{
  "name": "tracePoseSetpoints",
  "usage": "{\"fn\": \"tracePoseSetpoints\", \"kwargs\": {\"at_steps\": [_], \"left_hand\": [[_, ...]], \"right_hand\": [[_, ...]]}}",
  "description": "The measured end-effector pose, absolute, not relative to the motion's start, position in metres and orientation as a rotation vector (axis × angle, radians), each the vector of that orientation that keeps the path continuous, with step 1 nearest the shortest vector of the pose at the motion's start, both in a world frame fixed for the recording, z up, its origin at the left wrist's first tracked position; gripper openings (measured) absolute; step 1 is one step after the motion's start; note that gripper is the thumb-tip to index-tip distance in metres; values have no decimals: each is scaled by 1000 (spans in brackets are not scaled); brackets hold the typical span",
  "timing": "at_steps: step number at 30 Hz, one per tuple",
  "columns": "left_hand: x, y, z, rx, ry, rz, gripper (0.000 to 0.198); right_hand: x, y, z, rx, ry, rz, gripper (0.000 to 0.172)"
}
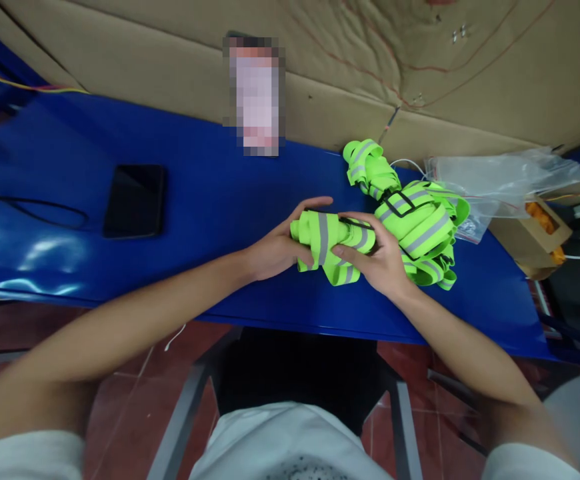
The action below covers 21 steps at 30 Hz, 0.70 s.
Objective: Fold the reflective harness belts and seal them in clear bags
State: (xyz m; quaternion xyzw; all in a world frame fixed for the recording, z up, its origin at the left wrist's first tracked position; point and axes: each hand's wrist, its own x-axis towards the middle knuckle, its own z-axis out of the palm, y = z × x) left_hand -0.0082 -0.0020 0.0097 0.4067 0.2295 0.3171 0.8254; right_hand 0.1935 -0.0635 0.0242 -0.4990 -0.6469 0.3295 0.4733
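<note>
Both of my hands grip one folded neon-green strap bundle (pixel 326 240) with grey reflective stripes, held over the blue table (pixel 210 200). My left hand (pixel 275 248) wraps its left end, with the thumb stretched along the top. My right hand (pixel 377 257) clasps its right end, fingers curled over it. Right behind my right hand lies a pile of the same neon-green straps (pixel 423 223), and a further rolled one (pixel 370 168) sits behind that.
A dark phone (pixel 135 200) lies face up on the table's left, beside a black cable (pixel 30 207). Clear plastic bags (pixel 495 180) and a small cardboard box with orange pieces (pixel 540 230) sit at the right. Brown cardboard (pixel 370 67) lines the far side.
</note>
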Motion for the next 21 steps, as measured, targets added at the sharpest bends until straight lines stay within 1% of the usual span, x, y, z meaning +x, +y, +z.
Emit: {"fn": "tracePoseSetpoints", "kwargs": {"at_steps": [1,4,5,6,8,10,12,14,16,19,21], "left_hand": [[-8,-1,9,816,499,604,86],[-9,-1,9,681,475,457,50],[-10,0,11,649,441,440,46],[-12,0,14,623,400,433,49],[-16,0,20,580,317,436,65],[-20,0,25,555,251,430,77],[-22,0,28,565,239,427,84],[-21,-1,29,589,299,450,85],[-18,-2,28,586,415,491,75],[-13,-5,28,516,516,472,45],[-11,-6,28,489,511,428,27]], "right_hand": [[195,-63,25,-1215,-1590,763,43],[200,-62,25,-1132,-1671,593,35],[202,-61,25,-1084,-1720,534,33],[204,-62,25,-1032,-1773,483,32],[208,-63,26,-921,-1850,408,31],[209,-64,27,-823,-1887,353,34],[209,-66,27,-740,-1931,292,37],[207,-66,26,-688,-2013,185,36],[206,-66,25,-630,-2130,5,31],[206,-65,22,-526,-2272,-300,27],[207,-65,20,-518,-2311,-342,30]]}}
